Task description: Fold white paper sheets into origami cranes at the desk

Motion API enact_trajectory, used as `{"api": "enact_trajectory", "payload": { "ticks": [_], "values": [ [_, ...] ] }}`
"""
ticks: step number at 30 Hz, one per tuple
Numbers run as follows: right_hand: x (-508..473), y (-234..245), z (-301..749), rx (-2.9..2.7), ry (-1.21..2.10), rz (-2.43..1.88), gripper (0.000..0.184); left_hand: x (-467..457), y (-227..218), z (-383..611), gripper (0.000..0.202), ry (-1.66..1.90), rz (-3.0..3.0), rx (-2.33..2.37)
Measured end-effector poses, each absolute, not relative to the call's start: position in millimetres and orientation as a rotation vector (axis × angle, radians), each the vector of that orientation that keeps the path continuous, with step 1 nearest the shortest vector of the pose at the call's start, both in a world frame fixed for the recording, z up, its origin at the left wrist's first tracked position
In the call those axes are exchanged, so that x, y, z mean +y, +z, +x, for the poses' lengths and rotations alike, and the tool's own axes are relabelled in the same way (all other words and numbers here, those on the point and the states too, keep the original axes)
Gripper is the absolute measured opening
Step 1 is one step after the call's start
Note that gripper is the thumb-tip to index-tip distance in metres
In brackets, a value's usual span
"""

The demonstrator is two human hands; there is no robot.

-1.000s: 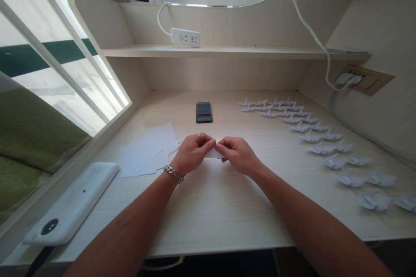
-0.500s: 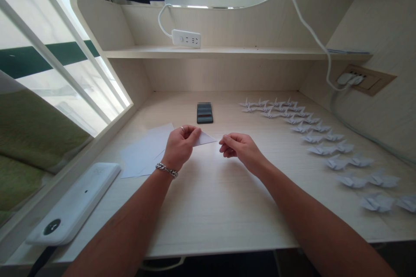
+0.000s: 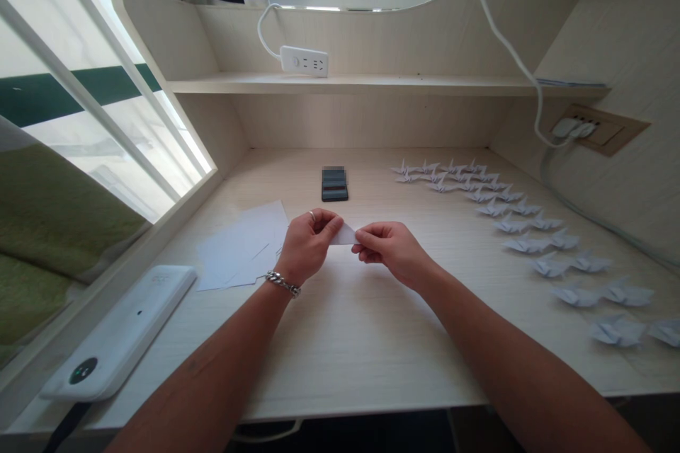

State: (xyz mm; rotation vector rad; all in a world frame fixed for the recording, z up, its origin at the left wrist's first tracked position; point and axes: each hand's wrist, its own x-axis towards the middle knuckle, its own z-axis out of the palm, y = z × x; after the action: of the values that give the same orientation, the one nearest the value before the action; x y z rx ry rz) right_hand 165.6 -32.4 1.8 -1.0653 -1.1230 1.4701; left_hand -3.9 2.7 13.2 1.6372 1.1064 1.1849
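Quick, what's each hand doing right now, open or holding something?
Left hand: closed, holding the folded paper.
Right hand: closed, thumb and fingers at the same folded paper's right-hand corner.

The left hand and right hand, joined by folded paper, bar the middle; nearer, the table gives passage. Cranes block the right, sheets and a white device the left; far, a gap separates phone and cranes.

Chunky chain bracelet, plain ring
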Motion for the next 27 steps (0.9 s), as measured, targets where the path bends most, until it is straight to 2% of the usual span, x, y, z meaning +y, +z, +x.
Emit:
{"api": "enact_trajectory", "payload": {
  "ticks": [10,16,19,23,27],
  "values": [
    [-33.4,8.3,166.0,-1.210,1.257,-1.149,0.027,1.1,14.2,-1.8,0.029,1.168,1.555,1.075],
    [-34.9,6.2,164.7,-1.313,1.167,-1.233,0.020,1.0,14.3,-4.2,0.029,1.038,1.580,1.024],
    [-34.9,5.1,166.8,-1.342,1.188,-1.241,0.022,1.3,14.9,-5.0,0.026,1.042,1.576,1.006],
    [-33.6,6.6,174.5,-1.349,1.355,-1.148,0.037,3.1,14.7,-7.1,0.025,1.076,1.574,1.038],
    [-32.0,8.2,174.1,-1.259,1.440,-1.172,0.036,3.4,13.9,-6.8,0.026,1.075,1.590,1.058]
  ]
}}
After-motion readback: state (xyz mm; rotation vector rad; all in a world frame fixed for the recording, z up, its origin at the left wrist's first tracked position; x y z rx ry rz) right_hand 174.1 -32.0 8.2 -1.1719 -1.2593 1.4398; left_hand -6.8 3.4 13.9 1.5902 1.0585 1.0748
